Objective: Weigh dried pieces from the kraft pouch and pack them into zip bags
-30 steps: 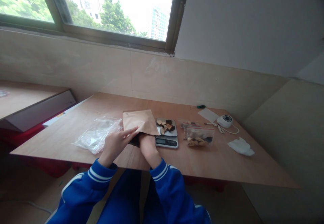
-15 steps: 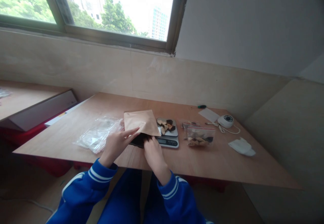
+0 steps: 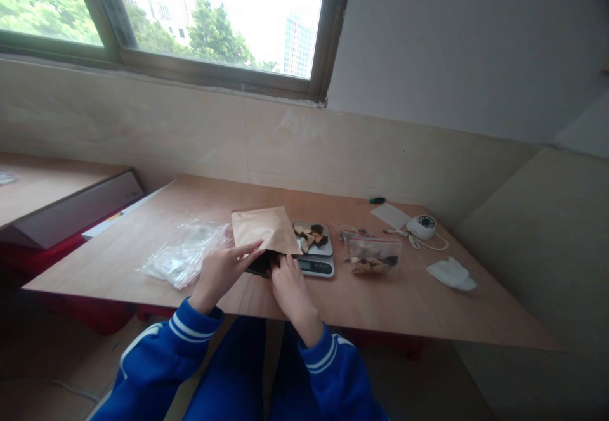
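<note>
A brown kraft paper bag (image 3: 264,226) lies on the table with its dark mouth toward me. My left hand (image 3: 221,272) is closed on the bag's near left edge, holding the upper side raised. At the mouth is my right hand (image 3: 289,284), fingers bent inward and partly hidden; what they hold, if anything, I cannot make out. Just right of the bag, a white digital kitchen scale (image 3: 320,267) carries several dark-skinned, pale dried slices (image 3: 311,238). Beside the scale stands a clear zip bag (image 3: 375,257) with similar slices in it.
Clear plastic bags (image 3: 183,256) lie to the left on the wooden table (image 3: 394,313). On the right are a white dome camera (image 3: 422,226) with its cable, a white paper (image 3: 392,215), a green-handled screwdriver (image 3: 377,200) and a crumpled tissue (image 3: 451,274).
My right hand has drawn partly out of the paper bag toward me, and its knuckles now show at the mouth. The left hand keeps its hold on the bag.
</note>
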`<action>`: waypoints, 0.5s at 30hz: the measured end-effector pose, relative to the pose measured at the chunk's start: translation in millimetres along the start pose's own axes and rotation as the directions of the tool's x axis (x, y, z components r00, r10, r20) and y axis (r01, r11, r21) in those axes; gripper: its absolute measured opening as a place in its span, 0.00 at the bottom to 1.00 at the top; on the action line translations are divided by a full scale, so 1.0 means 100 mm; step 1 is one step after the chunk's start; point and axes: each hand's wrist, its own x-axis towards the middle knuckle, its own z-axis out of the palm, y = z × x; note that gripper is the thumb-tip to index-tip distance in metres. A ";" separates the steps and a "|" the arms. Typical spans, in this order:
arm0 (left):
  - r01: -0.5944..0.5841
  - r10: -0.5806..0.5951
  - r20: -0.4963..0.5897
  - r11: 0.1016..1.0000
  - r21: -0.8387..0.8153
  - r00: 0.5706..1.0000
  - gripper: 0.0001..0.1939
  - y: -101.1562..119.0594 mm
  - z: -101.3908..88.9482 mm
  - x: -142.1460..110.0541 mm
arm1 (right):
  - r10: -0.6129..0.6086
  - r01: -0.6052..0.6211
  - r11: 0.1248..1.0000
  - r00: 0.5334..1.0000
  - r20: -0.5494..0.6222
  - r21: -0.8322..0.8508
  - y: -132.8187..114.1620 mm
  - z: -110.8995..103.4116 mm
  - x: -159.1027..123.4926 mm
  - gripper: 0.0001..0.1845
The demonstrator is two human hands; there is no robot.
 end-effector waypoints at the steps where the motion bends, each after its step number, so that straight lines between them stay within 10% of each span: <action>1: 0.003 -0.003 0.007 1.000 0.001 1.000 0.18 0.01 0.00 0.00 | 0.005 -0.005 1.000 1.000 -0.001 -0.015 -0.01 0.01 0.00 0.18; 10: 0.035 -0.035 0.001 0.999 0.033 0.999 0.17 0.00 -0.04 0.03 | -0.011 0.062 0.960 0.983 -0.184 0.275 0.05 -0.06 -0.02 0.14; 15: 0.082 -0.082 0.009 0.997 -0.006 0.997 0.16 -0.11 -0.05 0.04 | 0.199 0.108 0.825 0.863 -0.465 0.554 0.39 -0.31 -0.26 0.13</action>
